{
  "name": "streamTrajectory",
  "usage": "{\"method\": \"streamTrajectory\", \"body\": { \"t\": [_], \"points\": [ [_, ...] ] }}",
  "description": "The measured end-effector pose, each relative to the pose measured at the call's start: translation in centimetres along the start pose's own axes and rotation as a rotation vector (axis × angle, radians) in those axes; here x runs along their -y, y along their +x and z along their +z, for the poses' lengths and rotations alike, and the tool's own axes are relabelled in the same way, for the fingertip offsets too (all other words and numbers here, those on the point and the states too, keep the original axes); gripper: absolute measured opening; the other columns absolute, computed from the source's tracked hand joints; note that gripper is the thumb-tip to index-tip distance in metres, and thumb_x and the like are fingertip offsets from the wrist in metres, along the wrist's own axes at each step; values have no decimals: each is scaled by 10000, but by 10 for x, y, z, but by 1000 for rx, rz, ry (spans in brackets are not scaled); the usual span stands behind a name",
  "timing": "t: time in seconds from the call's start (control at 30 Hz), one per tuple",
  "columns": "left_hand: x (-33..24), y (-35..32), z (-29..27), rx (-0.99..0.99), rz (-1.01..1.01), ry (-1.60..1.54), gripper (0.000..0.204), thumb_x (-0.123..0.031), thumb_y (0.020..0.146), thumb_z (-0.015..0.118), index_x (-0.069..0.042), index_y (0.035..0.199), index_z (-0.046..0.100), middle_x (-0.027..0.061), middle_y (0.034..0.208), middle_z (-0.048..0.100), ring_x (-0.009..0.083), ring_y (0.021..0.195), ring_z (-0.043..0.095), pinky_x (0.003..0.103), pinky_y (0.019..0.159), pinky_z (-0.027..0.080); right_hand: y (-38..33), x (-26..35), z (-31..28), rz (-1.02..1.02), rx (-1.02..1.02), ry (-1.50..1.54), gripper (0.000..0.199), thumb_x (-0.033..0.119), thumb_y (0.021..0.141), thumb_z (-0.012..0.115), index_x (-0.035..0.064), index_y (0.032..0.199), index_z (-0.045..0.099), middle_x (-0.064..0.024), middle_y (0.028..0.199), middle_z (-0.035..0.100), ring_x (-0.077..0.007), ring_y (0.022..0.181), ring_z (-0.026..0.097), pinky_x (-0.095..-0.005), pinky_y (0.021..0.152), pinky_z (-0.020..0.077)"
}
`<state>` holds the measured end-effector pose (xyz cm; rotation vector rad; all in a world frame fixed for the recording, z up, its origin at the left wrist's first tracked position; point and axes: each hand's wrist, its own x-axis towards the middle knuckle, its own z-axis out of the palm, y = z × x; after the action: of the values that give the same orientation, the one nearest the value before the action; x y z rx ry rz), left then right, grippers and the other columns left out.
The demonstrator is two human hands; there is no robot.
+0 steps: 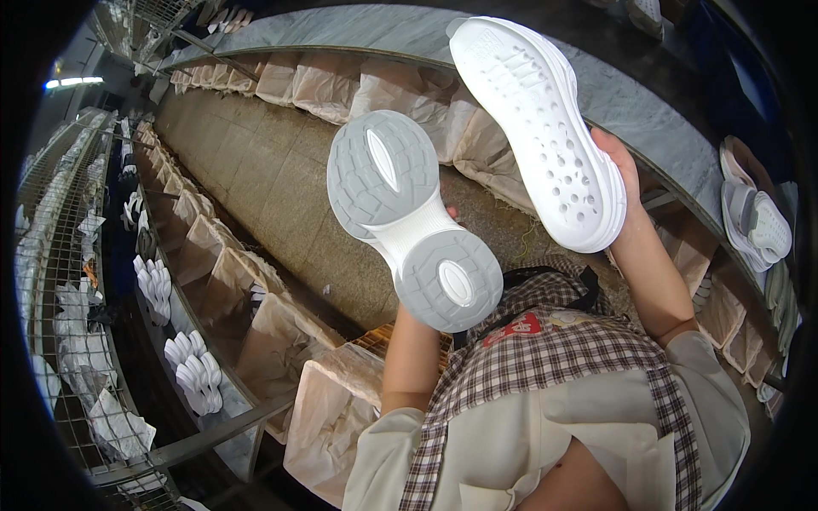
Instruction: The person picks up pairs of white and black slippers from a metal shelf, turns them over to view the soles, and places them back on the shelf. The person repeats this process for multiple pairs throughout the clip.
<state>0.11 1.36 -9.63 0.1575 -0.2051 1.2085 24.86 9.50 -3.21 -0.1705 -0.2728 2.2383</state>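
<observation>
Two shoe soles are held up before me. My left hand [452,211] is mostly hidden behind a grey-and-white shoe sole [394,241], its tread side facing me; only a bit of finger shows at the sole's narrow middle. On the right, my right hand [620,166] grips the edge of a white shoe sole [535,128] near its lower end. That sole shows its inner face, dotted with round holes. The two soles are apart, the white one higher and further right.
A grey marble-topped bench [383,34] curves along the far side, with cloth-lined bins [324,85] beneath it. White soles [194,375] lie stacked on a left-hand ledge beside a wire rack [81,324]. More soles [754,213] rest at right. Tiled floor [281,170] lies between.
</observation>
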Motion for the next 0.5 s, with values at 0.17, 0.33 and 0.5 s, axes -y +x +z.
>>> {"method": "streamTrajectory", "body": {
  "t": [0.17,0.33,0.5],
  "points": [
    [8,12,14,-98,123,103,633,-442,892,544,-24,1337,375,188,1180,477,299,980,520,385,724,551,1,-21,-6,-76,-66,-538,642,165,857,499,0,1424,247,-214,1315,469,-237,1060,599,-341,816,558],
    [6,36,20,-73,57,169,639,-448,891,534,-16,1334,375,208,1155,496,310,959,533,394,713,542,5,-45,-17,4,-113,-738,743,120,805,523,9,1452,175,-206,1381,386,-277,1214,482,-377,1010,420],
    [9,38,14,-28,76,109,644,-453,890,523,-7,1330,374,229,1130,515,320,938,546,404,702,533,0,-44,-41,58,-55,-224,701,112,802,500,37,1439,217,-197,1357,419,-283,1190,508,-396,1007,432]
  ]
}}
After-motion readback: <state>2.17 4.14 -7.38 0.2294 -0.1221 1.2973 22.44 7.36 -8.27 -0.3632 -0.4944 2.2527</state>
